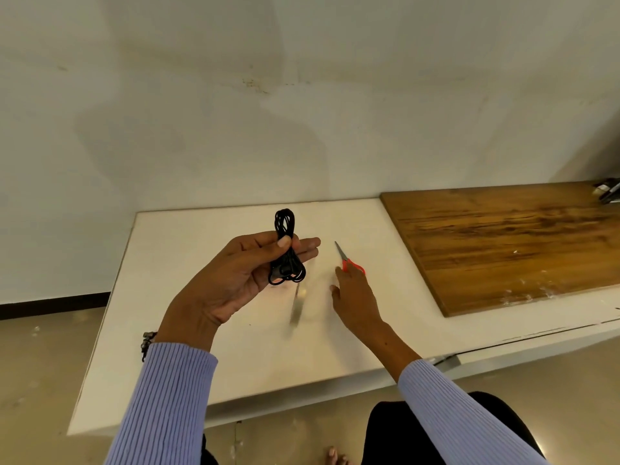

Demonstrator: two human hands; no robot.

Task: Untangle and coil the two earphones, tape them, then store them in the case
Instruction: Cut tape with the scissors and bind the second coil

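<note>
Left hand (235,273): fingers pinching coiled black earphone (286,250) upright above white surface (208,330) | Right hand (352,293): fingers loose, empty | Red-handled scissors (349,260): touching right fingertips, far side, blades pointing far-left.

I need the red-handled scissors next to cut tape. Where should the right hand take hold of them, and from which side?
Grip the red handle loops of the scissors, coming from the near side. The handles point toward the person, right at the fingertips of the right hand, while the closed blades point away toward the wall. The left hand holds the coiled earphone.
</note>
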